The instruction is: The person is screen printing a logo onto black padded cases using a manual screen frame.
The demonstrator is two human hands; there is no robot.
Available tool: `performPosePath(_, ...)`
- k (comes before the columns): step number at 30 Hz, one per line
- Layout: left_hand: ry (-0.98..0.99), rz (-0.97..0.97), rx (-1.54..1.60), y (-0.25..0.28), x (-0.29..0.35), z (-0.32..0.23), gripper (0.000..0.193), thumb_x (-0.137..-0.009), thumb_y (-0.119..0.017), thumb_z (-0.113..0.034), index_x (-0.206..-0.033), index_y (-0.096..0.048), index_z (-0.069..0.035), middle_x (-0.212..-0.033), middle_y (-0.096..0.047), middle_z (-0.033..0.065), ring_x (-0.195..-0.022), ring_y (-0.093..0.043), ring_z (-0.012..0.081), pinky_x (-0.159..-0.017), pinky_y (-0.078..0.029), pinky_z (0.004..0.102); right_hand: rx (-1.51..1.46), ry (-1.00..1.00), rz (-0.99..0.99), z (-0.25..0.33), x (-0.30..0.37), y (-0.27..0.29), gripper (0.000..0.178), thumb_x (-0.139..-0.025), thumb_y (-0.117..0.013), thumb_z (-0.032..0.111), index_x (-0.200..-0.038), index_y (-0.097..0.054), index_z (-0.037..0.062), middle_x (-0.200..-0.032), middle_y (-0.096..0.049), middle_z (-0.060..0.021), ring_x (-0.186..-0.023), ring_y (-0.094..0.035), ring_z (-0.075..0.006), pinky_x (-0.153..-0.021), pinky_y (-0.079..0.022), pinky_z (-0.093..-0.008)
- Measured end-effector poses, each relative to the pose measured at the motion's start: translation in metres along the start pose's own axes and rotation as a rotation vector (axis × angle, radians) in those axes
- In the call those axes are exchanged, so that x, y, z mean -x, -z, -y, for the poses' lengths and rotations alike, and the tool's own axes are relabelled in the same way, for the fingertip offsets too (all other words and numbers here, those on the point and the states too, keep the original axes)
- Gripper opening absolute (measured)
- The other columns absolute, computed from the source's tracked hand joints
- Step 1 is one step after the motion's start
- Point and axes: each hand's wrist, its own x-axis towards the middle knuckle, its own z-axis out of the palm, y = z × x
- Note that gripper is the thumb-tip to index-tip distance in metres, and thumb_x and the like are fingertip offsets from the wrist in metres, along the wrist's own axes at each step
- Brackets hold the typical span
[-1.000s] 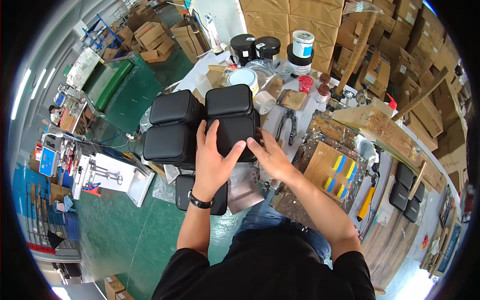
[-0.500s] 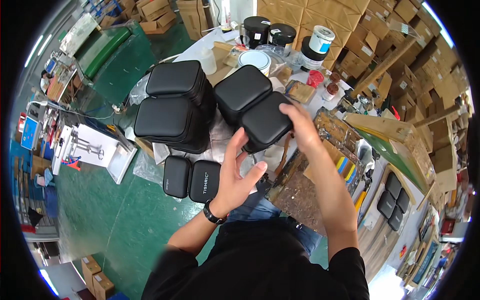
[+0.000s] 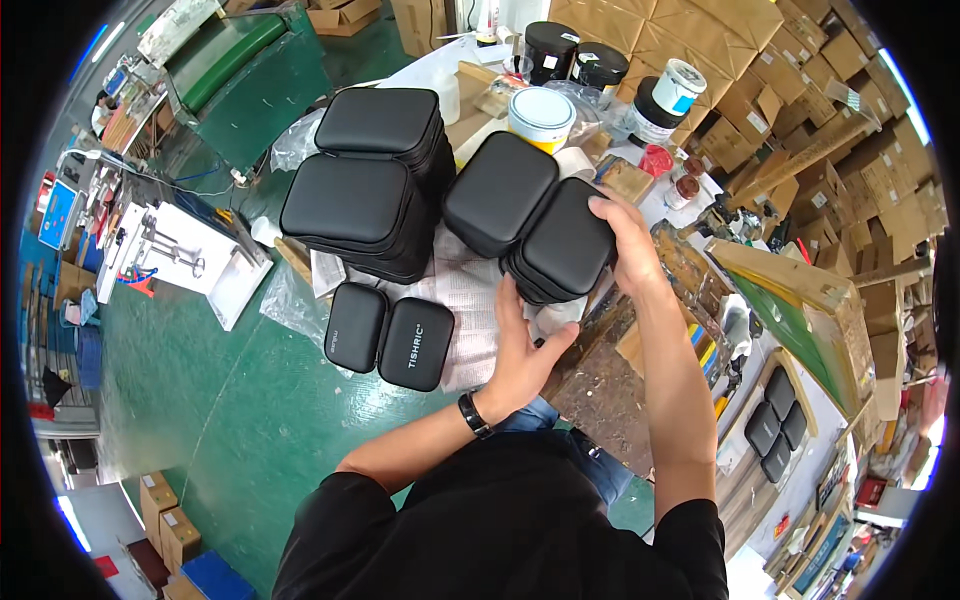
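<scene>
Two joined halves of a black zip case, a plain one (image 3: 500, 195) and one nearer my right arm (image 3: 570, 240), top a stack of similar cases. My right hand (image 3: 632, 248) grips the right half, thumb tip on its top edge and the other fingers mostly hidden along its side. My left hand (image 3: 525, 362) is at the near side of that stack, fingertips by its lower edge and thumb spread away, holding nothing. To the left stands a taller stack of black cases (image 3: 350, 200). An opened case with pale lettering (image 3: 415, 345) lies in front of it.
Newspaper (image 3: 472, 325) covers part of the table. Paint tins (image 3: 541, 118) and dark tubs (image 3: 550, 52) stand behind the stacks. A stained wooden board (image 3: 605, 410) is by my right forearm. Farther right, several black cases (image 3: 765, 428) lie beside a framed screen (image 3: 785, 310).
The view has shifted, so the table things sit farther right. My left hand has drawn slightly down from the right case. That case now lies more evenly over the layers below, my right hand still on it.
</scene>
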Motion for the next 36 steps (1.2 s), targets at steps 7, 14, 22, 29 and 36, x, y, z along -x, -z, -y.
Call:
performPosePath(7, 0.028, -0.025, -0.248, 0.035, -0.001, -0.034, 0.085, -0.094, -0.079, -0.012, -0.167, -0.036, -0.004, -0.159, -0.042, 0.0175, -0.143, -0.046, 0.0293, -0.119, -0.039, 0.0455, 0.864, 0.628, 0.127, 0.019, 0.029, -0.003, 0.093, -0.082, -0.092, 0.046, -0.158, -0.057, 0.0031, -0.157, -0.054, -0.0269, -0.141, -0.055, -0.0410, -0.119, -0.046, -0.0481)
performPosePath(14, -0.156, 0.110, -0.295, 0.017, 0.019, -0.039, 0.063, -0.094, -0.076, -0.007, -0.152, -0.050, -0.003, -0.150, -0.052, 0.0146, -0.135, -0.053, 0.0304, -0.117, -0.041, 0.0375, 1.421, 0.620, 0.114, 0.053, 0.063, -0.014, 0.121, -0.068, -0.098, 0.054, -0.166, -0.045, 0.0067, -0.157, -0.049, -0.0281, -0.145, -0.047, -0.0484, -0.120, -0.038, -0.0565)
performPosePath(22, -0.223, 0.555, -0.420, -0.020, 0.044, -0.037, 0.032, -0.093, -0.075, -0.001, -0.124, -0.068, -0.001, -0.114, -0.070, 0.0095, -0.105, -0.065, 0.0216, -0.099, -0.051, 0.0332, 1.084, 0.884, -0.064, 0.058, 0.113, 0.002, 0.105, -0.068, -0.093, 0.038, -0.159, -0.051, 0.0078, -0.148, -0.046, -0.0282, -0.138, -0.047, -0.0518, -0.121, -0.041, -0.0575)
performPosePath(29, -0.139, 0.933, -0.760, -0.025, 0.028, -0.044, 0.016, -0.091, -0.079, -0.005, -0.106, -0.074, -0.003, -0.098, -0.071, 0.0104, -0.087, -0.067, 0.0253, -0.080, -0.055, 0.0354, 1.368, 0.391, -0.184, -0.013, 0.221, 0.157, 0.114, -0.064, -0.095, 0.041, -0.165, -0.051, 0.0143, -0.170, -0.039, -0.0237, -0.158, -0.038, -0.0453, -0.130, -0.036, -0.0568)
performPosePath(36, -0.601, 0.873, -0.581, -0.095, 0.008, -0.054, 0.016, -0.089, -0.079, -0.003, -0.104, -0.077, -0.003, -0.099, -0.074, 0.0102, -0.088, -0.069, 0.0274, -0.078, -0.056, 0.0371, 1.392, 0.318, -0.059, -0.006, 0.220, 0.176, 0.115, -0.066, -0.094, 0.047, -0.168, -0.048, 0.0163, -0.174, -0.035, -0.0219, -0.162, -0.032, -0.0455, -0.133, -0.028, -0.0614)
